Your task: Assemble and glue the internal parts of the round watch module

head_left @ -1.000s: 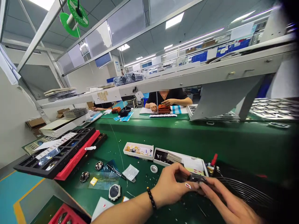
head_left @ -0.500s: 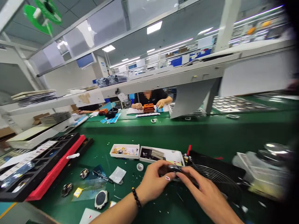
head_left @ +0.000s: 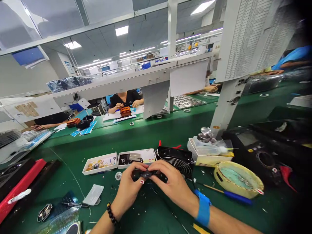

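Between both hands, above the green mat, is a small dark watch case (head_left: 145,174), seen edge-on and partly hidden by fingers. My left hand (head_left: 129,188) pinches its left side, with thumb below and index finger on top; a small white and red mark (head_left: 141,182) shows at the thumb. My right hand (head_left: 173,182) grips the other side, its fingertips meeting the left ones on the upper edge. Just behind the hands are a white box with metal pieces (head_left: 136,152) and a white box with yellow rings (head_left: 99,163). A small round white cap (head_left: 118,176) lies left of the hands.
Right of my hands stand a black fan (head_left: 179,162), a white box with bottles (head_left: 195,154), a yellow dish (head_left: 219,177) and a blue-handled tool (head_left: 237,197). At left lie a red-edged black tray (head_left: 23,191) and a watch part (head_left: 45,213). Across the bench, a co-worker (head_left: 126,100) handles an orange object.
My view has swung to the right, so the bench things appear farther left and the dish and tool at right have come into sight. Both hands still hold the watch case.
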`<action>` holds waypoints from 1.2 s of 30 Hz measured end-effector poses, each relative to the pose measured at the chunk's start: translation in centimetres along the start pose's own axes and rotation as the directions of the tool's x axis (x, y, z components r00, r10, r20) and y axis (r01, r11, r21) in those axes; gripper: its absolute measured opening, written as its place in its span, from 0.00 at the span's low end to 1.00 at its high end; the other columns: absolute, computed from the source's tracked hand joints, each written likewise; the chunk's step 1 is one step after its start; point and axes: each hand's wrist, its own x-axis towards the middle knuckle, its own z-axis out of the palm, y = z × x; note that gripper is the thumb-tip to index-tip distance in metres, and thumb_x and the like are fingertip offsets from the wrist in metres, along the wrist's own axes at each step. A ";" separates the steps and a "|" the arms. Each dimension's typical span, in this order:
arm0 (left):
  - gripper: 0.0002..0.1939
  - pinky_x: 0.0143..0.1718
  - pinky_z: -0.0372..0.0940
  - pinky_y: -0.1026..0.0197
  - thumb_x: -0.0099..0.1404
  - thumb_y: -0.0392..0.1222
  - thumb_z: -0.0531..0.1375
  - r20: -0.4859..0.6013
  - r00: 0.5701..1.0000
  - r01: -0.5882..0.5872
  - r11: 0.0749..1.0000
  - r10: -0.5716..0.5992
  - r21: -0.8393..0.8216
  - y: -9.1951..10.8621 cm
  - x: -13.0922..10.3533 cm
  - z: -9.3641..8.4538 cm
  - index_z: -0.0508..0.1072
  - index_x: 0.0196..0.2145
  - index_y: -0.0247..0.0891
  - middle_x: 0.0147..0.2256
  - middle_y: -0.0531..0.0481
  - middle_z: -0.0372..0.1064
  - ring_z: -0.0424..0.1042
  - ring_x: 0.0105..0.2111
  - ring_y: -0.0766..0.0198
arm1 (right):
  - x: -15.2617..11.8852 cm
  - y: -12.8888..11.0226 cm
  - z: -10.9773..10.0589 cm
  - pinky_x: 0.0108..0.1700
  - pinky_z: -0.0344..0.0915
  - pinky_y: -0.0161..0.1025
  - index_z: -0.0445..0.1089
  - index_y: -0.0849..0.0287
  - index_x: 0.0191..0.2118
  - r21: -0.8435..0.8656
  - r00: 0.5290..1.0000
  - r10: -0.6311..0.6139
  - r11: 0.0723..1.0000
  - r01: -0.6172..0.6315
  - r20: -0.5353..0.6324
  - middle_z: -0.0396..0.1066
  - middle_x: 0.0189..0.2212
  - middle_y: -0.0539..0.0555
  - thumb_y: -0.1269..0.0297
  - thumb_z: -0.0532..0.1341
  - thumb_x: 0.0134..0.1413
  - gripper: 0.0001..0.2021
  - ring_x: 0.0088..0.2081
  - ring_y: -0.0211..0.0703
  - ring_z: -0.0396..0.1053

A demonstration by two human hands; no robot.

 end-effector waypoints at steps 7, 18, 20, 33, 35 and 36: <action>0.07 0.49 0.65 0.62 0.65 0.41 0.63 -0.010 1.000 -0.025 0.999 0.026 0.022 0.1 0.0 0.0 0.71 0.38 0.35 0.45 0.46 0.70 0.71 0.47 0.60 | -0.1 0.1 0.0 0.50 0.69 0.43 0.72 0.53 0.45 0.029 0.999 -0.032 0.999 0.033 -0.031 0.72 0.44 0.53 0.71 0.63 0.63 0.07 0.47 0.46 0.70; 0.11 0.48 0.68 0.63 0.63 0.42 0.67 0.001 1.000 -0.011 0.992 0.011 -0.129 -0.1 -0.1 0.4 0.69 0.36 0.34 0.44 0.44 0.70 0.72 0.45 0.61 | -0.1 -0.1 0.1 0.49 0.68 0.45 0.70 0.53 0.46 0.001 0.993 -0.098 0.995 0.098 -0.067 0.72 0.43 0.53 0.71 0.64 0.63 0.08 0.47 0.47 0.70; 0.13 0.48 0.68 0.63 0.62 0.42 0.69 0.005 0.999 -0.032 0.986 0.033 -0.166 -0.3 0.0 0.3 0.69 0.36 0.34 0.44 0.43 0.70 0.71 0.45 0.61 | -0.1 -0.3 0.1 0.50 0.68 0.45 0.69 0.53 0.46 -0.002 0.991 -0.113 0.994 0.113 -0.072 0.72 0.44 0.53 0.71 0.65 0.62 0.09 0.48 0.47 0.69; 0.18 0.48 0.68 0.61 0.57 0.47 0.72 0.020 1.000 0.007 0.986 -0.004 -0.165 -0.4 0.1 0.2 0.69 0.34 0.33 0.44 0.42 0.69 0.70 0.47 0.58 | -0.3 -0.2 0.1 0.48 0.69 0.43 0.72 0.54 0.44 0.066 0.987 -0.148 0.986 0.151 -0.059 0.73 0.42 0.53 0.70 0.65 0.62 0.07 0.45 0.45 0.71; 0.17 0.49 0.68 0.61 0.58 0.46 0.70 0.017 1.000 0.014 0.992 -0.012 -0.126 -0.3 0.1 0.2 0.70 0.35 0.34 0.46 0.42 0.68 0.70 0.48 0.57 | -0.3 -0.1 0.1 0.49 0.69 0.43 0.72 0.54 0.45 0.081 0.989 -0.136 0.987 0.141 -0.061 0.73 0.42 0.54 0.70 0.65 0.63 0.06 0.45 0.46 0.71; 0.15 0.49 0.67 0.60 0.59 0.45 0.70 0.016 1.000 0.013 0.994 -0.011 -0.107 -0.3 0.0 0.1 0.70 0.35 0.34 0.46 0.42 0.68 0.69 0.48 0.57 | -0.3 0.0 0.1 0.49 0.69 0.43 0.71 0.54 0.45 0.086 0.990 -0.123 0.988 0.129 -0.063 0.73 0.42 0.54 0.70 0.64 0.64 0.06 0.45 0.46 0.71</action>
